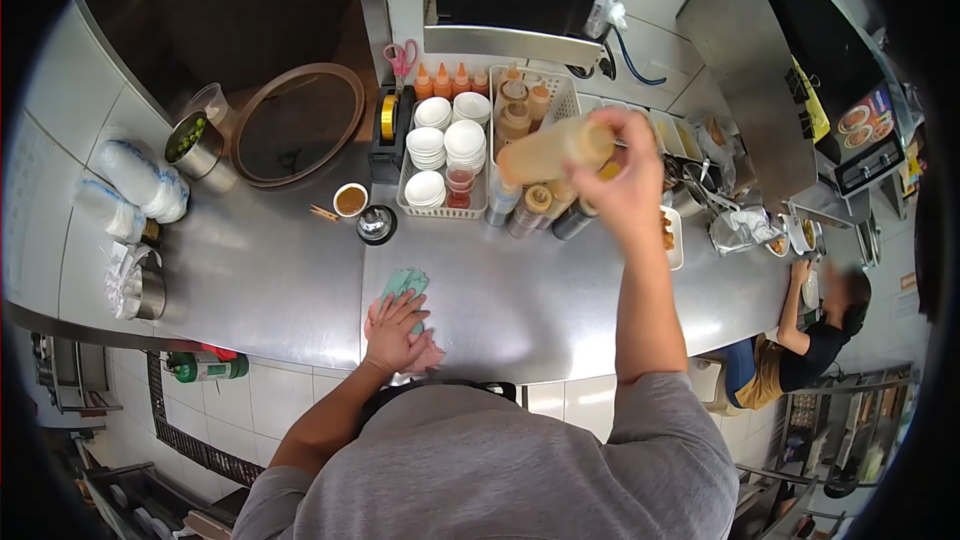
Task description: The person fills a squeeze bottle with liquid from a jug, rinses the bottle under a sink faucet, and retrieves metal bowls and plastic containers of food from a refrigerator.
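My right hand (632, 178) is raised over the bottles at the back of the counter. Its fingers close on a squeeze bottle (545, 152) of pale tan sauce, tipped nearly sideways and blurred. Below it stand several other squeeze bottles (530, 208), partly hidden by the one I hold. On the counter's front part, my left hand (396, 332) lies flat with fingers spread on a pink cloth (425, 358). A green cloth (405, 283) shows just beyond its fingertips.
A basket of white cups (466, 140) stands at the back, near a call bell (376, 224) and a small bowl of brown sauce (350, 200). A round tray (299, 125) leans on the left. Another person (800, 340) works at the far right.
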The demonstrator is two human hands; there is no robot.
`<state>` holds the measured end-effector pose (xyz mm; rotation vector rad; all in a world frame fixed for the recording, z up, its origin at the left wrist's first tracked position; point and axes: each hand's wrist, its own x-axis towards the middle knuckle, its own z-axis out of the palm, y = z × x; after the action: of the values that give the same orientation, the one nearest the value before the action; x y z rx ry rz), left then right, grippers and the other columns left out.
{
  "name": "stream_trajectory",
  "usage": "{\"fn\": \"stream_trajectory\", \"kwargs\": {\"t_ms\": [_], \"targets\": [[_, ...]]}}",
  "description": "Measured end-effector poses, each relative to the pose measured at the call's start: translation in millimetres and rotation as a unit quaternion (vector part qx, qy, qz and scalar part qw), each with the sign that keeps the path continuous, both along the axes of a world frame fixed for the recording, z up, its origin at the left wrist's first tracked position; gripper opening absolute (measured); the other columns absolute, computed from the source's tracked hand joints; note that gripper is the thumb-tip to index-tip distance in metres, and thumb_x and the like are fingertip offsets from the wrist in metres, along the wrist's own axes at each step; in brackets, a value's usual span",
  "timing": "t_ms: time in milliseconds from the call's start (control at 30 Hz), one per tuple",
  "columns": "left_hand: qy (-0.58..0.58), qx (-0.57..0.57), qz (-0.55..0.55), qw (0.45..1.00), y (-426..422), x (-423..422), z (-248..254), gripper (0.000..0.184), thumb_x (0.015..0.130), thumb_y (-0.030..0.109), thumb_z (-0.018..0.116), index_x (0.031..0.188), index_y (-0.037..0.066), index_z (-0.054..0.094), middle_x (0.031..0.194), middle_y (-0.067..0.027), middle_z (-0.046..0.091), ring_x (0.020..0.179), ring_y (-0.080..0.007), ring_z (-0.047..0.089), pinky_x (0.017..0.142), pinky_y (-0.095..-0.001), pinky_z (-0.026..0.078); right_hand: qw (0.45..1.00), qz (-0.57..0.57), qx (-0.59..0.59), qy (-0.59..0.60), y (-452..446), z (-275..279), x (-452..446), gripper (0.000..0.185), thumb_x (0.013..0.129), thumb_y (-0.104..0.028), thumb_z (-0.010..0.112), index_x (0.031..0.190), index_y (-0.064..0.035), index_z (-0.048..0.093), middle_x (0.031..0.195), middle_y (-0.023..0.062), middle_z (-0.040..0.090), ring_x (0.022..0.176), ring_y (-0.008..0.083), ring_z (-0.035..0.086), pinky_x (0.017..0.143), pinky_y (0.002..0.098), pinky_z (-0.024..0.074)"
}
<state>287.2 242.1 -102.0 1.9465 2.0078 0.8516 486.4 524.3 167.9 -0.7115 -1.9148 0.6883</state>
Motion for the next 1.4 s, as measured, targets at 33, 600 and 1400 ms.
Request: {"fn": "stream_trajectory", "kwargs": {"t_ms": [33,600,1400], "targets": [[0.003,-0.005,-0.007,1.0,1,0,-1,0.044,0.08,0.029,0.07,0.117,0.005,0.064,0.136,-0.0134,0.055,0.135,-0.0316,0.043,0.116,-0.0505,0.025,0.998,0.023,0.037,-0.041,-19,-3,1,0.053,0.063,-0.011,0.078,0.111,-0.0052,0.058,0.105,0.0132,0.06,0.095,0.0266,0.062,0.08,0.0359,0.0522],[-0.352,-0.032,0.041,0.935,73,36,63,0.056,0.067,0.02,0.085,0.114,0.007,0.057,0.106,-0.0115,0.069,0.097,-0.0264,0.067,0.086,-0.0356,0.052,0.931,0.182,0.13,-0.288,-115,-142,-32,0.037,0.078,-0.037,0.073,0.089,-0.0065,0.055,0.082,0.0123,0.063,0.082,0.0316,0.065,0.072,0.0421,0.0519],[-0.048,-0.078,0.084,0.992,40,14,14,0.087,0.069,0.04,0.08,0.14,0.007,0.043,0.144,-0.0147,0.045,0.144,-0.0327,0.029,0.12,-0.0522,0.012,0.953,-0.13,-0.14,-0.236,47,-157,59,0.058,0.067,-0.018,0.085,0.116,-0.0023,0.059,0.108,0.0191,0.068,0.098,0.0349,0.066,0.086,0.0388,0.0518]]}}
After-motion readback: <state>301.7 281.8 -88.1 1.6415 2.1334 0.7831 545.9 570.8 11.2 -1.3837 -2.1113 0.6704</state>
